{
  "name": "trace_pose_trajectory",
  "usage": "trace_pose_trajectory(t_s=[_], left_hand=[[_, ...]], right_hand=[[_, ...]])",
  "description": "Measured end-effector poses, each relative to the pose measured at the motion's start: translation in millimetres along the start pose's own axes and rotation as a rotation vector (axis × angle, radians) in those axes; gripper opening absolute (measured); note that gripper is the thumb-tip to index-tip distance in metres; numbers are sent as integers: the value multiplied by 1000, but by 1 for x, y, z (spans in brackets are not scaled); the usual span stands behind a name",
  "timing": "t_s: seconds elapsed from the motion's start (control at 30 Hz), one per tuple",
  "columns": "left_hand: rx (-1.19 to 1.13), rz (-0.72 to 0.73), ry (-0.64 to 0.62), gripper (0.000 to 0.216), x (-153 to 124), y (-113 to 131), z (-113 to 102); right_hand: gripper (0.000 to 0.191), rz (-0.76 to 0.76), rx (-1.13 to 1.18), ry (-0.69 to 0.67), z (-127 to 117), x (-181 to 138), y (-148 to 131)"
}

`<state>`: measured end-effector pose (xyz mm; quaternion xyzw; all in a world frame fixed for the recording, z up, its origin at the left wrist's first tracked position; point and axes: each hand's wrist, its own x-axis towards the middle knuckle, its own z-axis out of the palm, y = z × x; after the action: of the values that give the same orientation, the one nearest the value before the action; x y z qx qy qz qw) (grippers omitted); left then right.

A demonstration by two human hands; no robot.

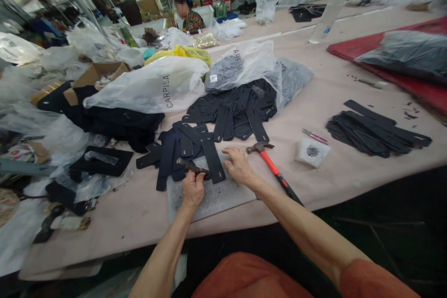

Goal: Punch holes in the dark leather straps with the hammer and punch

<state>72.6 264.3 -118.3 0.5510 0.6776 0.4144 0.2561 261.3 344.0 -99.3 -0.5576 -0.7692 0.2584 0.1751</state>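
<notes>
My left hand (193, 189) is closed around a dark, slim metal tool (190, 166) whose exact kind I cannot make out. It is held over a pale, speckled board (223, 200). My right hand (238, 166) hovers at the board's far right, its fingers a little apart and nothing visible in them. Between the hands, a dark strip (213, 160) with a slot near its end reaches onto the board. A loose pile of similar strips (171, 151) spreads behind and left. Right of my right hand lies a claw hammer (274, 167) with an orange and black handle.
Thread snips (314, 136) lie by a white block (312, 152) with a dark smudge. Further right is a stack of dark strips (373, 132). White plastic bags (150, 84) cover the table's back. A clear bottle (328, 18) stands far right. Another person (190, 14) sits beyond.
</notes>
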Motion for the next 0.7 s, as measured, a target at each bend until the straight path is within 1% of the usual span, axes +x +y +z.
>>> trace_pose_trajectory(t_s=[0.1, 0.2, 0.23, 0.33, 0.4, 0.47, 0.5, 0.57, 0.6, 0.63, 0.7], left_hand=[[2, -22, 7, 19, 2, -2, 2], [12, -22, 3, 18, 2, -4, 2], [10, -21, 1, 18, 2, -4, 1], [-19, -24, -3, 18, 0, -5, 0], [-40, -40, 6, 18, 0, -5, 0], [-59, -60, 12, 18, 0, -6, 0], [-70, -64, 10, 18, 0, -6, -1], [-92, -59, 7, 18, 0, -5, -1], [-101, -54, 7, 18, 0, -5, -1], [-107, -49, 10, 18, 1, -5, -1], [-109, -44, 19, 18, 1, -4, -2]], right_hand=[[36, 121, -86, -46, -5, 32, -9], [41, 163, -120, -90, 2, 56, -22], [40, 179, -129, -99, 6, 61, -26], [27, 221, -137, -111, 16, 69, -35], [20, 225, -130, -116, 13, 74, -36], [19, 202, -125, -104, -3, 87, -33], [19, 186, -126, -89, -17, 96, -31], [21, 162, -140, -35, -53, 120, -26], [23, 160, -157, 18, -74, 134, -25], [25, 166, -183, 97, -94, 146, -24], [35, 174, -258, 388, -125, 166, -26]])
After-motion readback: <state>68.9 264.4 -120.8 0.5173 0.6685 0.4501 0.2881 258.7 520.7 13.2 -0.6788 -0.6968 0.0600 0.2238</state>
